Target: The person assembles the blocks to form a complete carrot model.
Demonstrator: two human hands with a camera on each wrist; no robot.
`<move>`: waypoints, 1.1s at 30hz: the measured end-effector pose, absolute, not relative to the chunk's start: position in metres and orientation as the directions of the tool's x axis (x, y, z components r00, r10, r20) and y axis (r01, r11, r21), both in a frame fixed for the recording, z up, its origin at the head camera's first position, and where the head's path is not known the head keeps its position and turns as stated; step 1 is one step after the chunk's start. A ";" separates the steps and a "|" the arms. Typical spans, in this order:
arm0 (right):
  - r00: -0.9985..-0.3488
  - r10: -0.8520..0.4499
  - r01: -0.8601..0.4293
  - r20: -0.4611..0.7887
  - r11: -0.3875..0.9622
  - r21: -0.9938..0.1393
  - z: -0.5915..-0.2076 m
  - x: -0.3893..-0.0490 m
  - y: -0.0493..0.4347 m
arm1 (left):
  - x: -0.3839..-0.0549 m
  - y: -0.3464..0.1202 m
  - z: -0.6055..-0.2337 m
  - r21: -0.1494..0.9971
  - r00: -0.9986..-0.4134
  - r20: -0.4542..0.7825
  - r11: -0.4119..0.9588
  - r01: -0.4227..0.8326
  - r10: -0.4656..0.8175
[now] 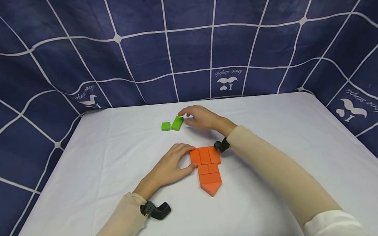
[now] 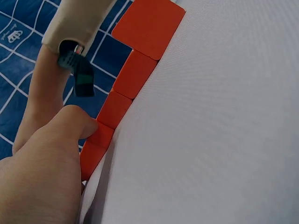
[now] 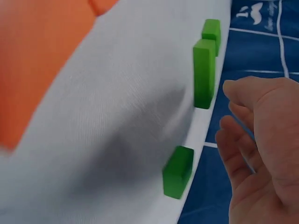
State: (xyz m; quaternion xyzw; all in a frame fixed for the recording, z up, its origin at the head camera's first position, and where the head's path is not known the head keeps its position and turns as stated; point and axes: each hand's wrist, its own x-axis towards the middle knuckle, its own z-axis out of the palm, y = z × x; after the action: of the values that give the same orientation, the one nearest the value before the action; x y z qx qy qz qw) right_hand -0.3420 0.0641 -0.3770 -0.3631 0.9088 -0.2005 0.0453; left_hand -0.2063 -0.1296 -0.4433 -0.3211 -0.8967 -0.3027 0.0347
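Note:
My left hand (image 1: 173, 164) lies left of an arrow-like shape of flat orange blocks (image 1: 209, 178). Its thumb and index finger pinch the near and far ends of the leftmost orange block (image 1: 195, 156) in the top row. The left wrist view shows the thumb at that block's side (image 2: 96, 151). My right hand (image 1: 204, 117) hovers beyond the shape, fingers loosely bent and holding nothing. Just left of it are a long green block (image 1: 177, 123) and a small green block (image 1: 165, 126). Another green block (image 3: 178, 172), hidden by the hand in the head view, shows in the right wrist view.
A white cloth (image 1: 126, 138) covers the table. Dark blue curtain (image 1: 143, 58) with white grid lines rises behind it and along both sides. My right forearm (image 1: 278, 174) passes over the table to the right of the orange shape.

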 end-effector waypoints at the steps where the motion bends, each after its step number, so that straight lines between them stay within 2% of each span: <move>1: -0.738 -0.672 -0.632 0.051 0.663 -0.402 -0.379 -0.344 0.061 | -0.206 -0.130 -0.443 0.520 -0.790 0.260 0.609 0.599 0.555; 5: -0.742 -0.671 -0.617 -0.001 0.683 -0.391 -0.383 -0.349 0.051 | -0.206 -0.132 -0.444 0.520 -0.790 0.255 0.610 0.598 0.557; 9: -0.734 -0.679 -0.631 -0.038 0.700 -0.334 -0.384 -0.350 0.047 | -0.205 -0.131 -0.443 0.530 -0.792 0.250 0.605 0.594 0.558; 16: -0.728 -0.684 -0.656 -0.031 0.710 -0.256 -0.382 -0.347 0.044 | -0.205 -0.131 -0.443 0.529 -0.796 0.241 0.613 0.587 0.555; 24: -0.751 -0.659 -0.630 -0.035 0.732 -0.260 -0.384 -0.343 0.054 | -0.205 -0.130 -0.443 0.535 -0.802 0.232 0.616 0.578 0.550; 33: -0.753 -0.657 -0.632 0.022 0.715 -0.299 -0.387 -0.332 0.076 | -0.205 -0.130 -0.443 0.529 -0.798 0.247 0.614 0.586 0.549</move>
State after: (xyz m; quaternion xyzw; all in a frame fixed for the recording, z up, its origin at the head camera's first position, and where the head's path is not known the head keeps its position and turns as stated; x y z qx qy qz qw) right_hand -0.3323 0.0755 -0.3874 -0.3485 0.9250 -0.1455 0.0427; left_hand -0.2049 -0.1301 -0.4428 -0.3161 -0.8978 -0.3051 0.0301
